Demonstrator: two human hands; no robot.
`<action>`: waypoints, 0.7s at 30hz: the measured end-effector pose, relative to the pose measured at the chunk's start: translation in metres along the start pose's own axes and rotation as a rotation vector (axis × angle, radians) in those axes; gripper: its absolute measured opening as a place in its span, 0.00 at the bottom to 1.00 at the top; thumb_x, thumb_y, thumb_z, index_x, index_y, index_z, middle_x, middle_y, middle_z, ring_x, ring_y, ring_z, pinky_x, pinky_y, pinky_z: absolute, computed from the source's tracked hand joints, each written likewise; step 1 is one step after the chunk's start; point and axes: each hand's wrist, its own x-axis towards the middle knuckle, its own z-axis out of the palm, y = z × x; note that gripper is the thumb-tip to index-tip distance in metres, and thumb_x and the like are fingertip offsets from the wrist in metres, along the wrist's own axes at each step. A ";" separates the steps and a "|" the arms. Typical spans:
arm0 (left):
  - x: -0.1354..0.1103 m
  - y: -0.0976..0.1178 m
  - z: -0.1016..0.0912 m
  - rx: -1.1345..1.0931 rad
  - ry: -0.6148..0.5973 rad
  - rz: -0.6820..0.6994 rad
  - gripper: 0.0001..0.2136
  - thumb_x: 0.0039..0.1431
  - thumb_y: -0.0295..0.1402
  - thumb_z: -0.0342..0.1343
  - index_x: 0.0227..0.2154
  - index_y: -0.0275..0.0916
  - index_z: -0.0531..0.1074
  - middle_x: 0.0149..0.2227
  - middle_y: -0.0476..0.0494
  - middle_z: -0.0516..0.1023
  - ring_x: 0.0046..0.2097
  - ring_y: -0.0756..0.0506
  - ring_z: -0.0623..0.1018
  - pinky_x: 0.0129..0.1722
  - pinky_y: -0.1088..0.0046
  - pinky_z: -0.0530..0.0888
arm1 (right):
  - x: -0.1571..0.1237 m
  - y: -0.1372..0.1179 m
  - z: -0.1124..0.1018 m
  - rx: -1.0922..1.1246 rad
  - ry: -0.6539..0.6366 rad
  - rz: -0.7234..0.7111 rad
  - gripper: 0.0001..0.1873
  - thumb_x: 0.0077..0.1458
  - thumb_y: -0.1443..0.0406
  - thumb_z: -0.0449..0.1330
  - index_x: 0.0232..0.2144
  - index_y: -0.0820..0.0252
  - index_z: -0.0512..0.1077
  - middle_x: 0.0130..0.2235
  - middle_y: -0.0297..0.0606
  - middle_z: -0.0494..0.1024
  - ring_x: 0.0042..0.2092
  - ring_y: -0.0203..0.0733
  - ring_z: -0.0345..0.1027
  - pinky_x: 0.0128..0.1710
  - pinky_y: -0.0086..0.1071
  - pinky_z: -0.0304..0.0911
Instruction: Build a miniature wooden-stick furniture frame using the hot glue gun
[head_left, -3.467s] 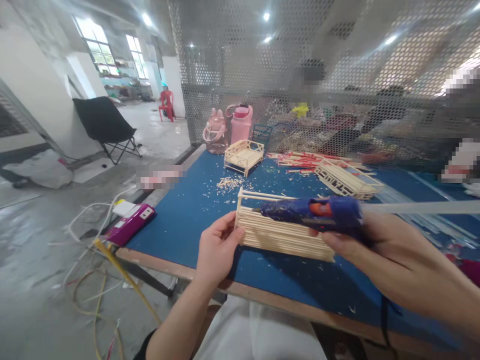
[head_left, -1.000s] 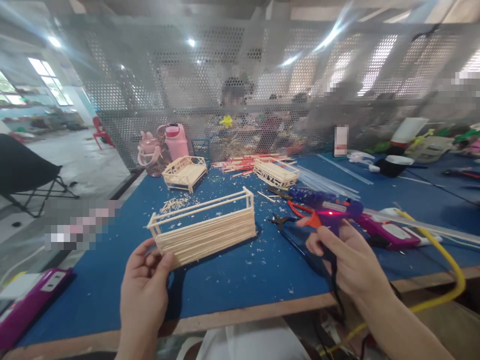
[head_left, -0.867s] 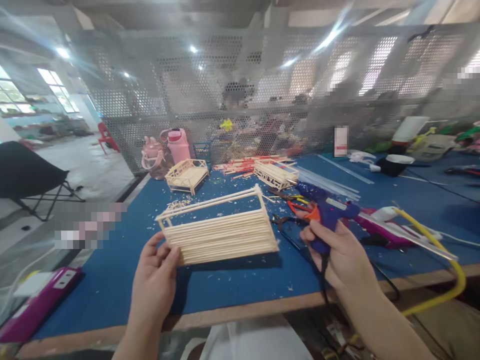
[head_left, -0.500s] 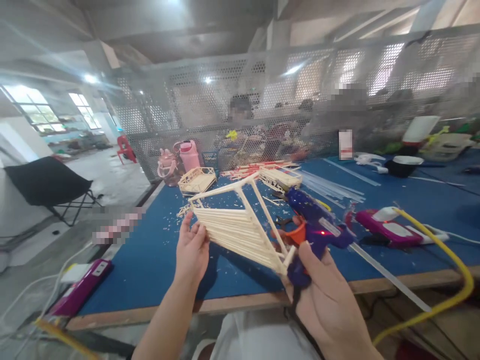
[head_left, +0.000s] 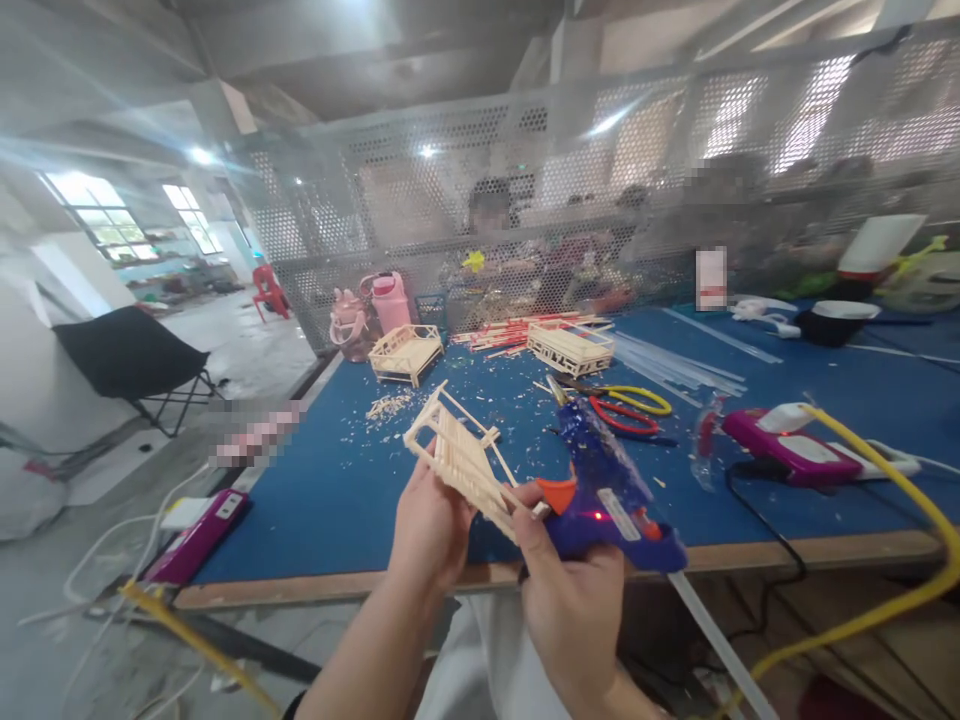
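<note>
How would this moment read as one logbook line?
left hand: holding stick frame; right hand: holding blue glue gun, also touching frame; red light: lit; blue table: two stick models toward far side

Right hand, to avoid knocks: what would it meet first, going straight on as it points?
Most likely the stick frame: the right hand seems to touch its near end, though depth is unclear.

A black chair (head_left: 127, 352) stands left of a red chair (head_left: 271, 294).

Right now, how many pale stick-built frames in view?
3: the held frame in the left hand, touching the right hand; the back-left frame before the pink bottles; the back-right frame beside the red-marked sticks. Others could be hidden.
</note>
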 end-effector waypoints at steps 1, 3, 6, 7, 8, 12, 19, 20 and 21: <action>-0.009 0.000 -0.001 -0.026 -0.004 -0.015 0.20 0.45 0.43 0.64 0.42 0.42 0.73 0.34 0.42 0.80 0.36 0.38 0.81 0.34 0.63 0.77 | -0.003 0.003 0.000 -0.035 0.022 0.010 0.11 0.42 0.58 0.69 0.28 0.57 0.79 0.32 0.40 0.83 0.34 0.46 0.77 0.38 0.38 0.73; -0.027 -0.002 -0.005 -0.064 -0.048 -0.015 0.25 0.45 0.55 0.60 0.40 0.41 0.74 0.35 0.40 0.81 0.38 0.36 0.81 0.36 0.61 0.77 | -0.010 0.008 -0.001 -0.090 0.025 0.040 0.13 0.41 0.56 0.69 0.29 0.57 0.80 0.34 0.41 0.83 0.37 0.49 0.78 0.41 0.41 0.73; -0.046 -0.010 -0.016 -0.049 -0.087 0.055 0.28 0.43 0.60 0.59 0.38 0.40 0.74 0.33 0.40 0.81 0.39 0.37 0.81 0.38 0.63 0.77 | -0.020 0.015 -0.001 -0.125 -0.061 0.081 0.14 0.43 0.55 0.68 0.31 0.57 0.81 0.37 0.42 0.83 0.40 0.52 0.78 0.43 0.42 0.73; -0.049 -0.012 -0.020 -0.027 -0.065 0.076 0.26 0.44 0.57 0.61 0.38 0.40 0.74 0.32 0.41 0.81 0.38 0.39 0.81 0.38 0.64 0.77 | -0.024 0.018 0.000 -0.114 -0.128 0.091 0.14 0.44 0.55 0.67 0.32 0.56 0.81 0.37 0.42 0.83 0.41 0.51 0.77 0.43 0.41 0.73; -0.050 -0.014 -0.025 0.003 -0.031 0.090 0.24 0.44 0.53 0.63 0.38 0.40 0.74 0.30 0.43 0.81 0.36 0.40 0.81 0.37 0.66 0.77 | -0.026 0.021 0.000 -0.087 -0.206 0.101 0.13 0.46 0.56 0.67 0.34 0.56 0.81 0.38 0.42 0.83 0.41 0.50 0.77 0.43 0.41 0.73; -0.041 -0.012 -0.040 0.104 0.004 0.137 0.19 0.44 0.44 0.67 0.37 0.39 0.74 0.31 0.45 0.82 0.34 0.44 0.81 0.37 0.69 0.77 | -0.028 0.025 -0.005 0.087 -0.375 0.148 0.13 0.53 0.56 0.62 0.37 0.57 0.79 0.39 0.42 0.82 0.41 0.45 0.77 0.42 0.37 0.73; -0.013 0.000 -0.058 -0.022 0.005 0.188 0.27 0.44 0.46 0.66 0.47 0.40 0.74 0.44 0.40 0.81 0.45 0.37 0.80 0.44 0.60 0.77 | 0.017 -0.006 -0.033 -0.102 -0.393 0.112 0.18 0.52 0.51 0.61 0.25 0.60 0.74 0.21 0.35 0.71 0.22 0.34 0.61 0.21 0.27 0.60; -0.011 -0.003 -0.060 -0.027 -0.007 0.185 0.26 0.45 0.46 0.66 0.47 0.40 0.74 0.44 0.39 0.81 0.46 0.37 0.80 0.44 0.61 0.78 | 0.022 -0.011 -0.035 -0.121 -0.437 0.122 0.20 0.52 0.49 0.60 0.23 0.59 0.72 0.22 0.37 0.71 0.23 0.35 0.61 0.22 0.28 0.61; -0.008 -0.007 -0.062 -0.032 -0.019 0.182 0.26 0.47 0.46 0.65 0.48 0.40 0.74 0.45 0.39 0.81 0.46 0.37 0.80 0.43 0.62 0.78 | 0.026 -0.014 -0.036 -0.135 -0.478 0.134 0.22 0.53 0.47 0.58 0.22 0.59 0.71 0.22 0.38 0.72 0.24 0.36 0.62 0.22 0.29 0.61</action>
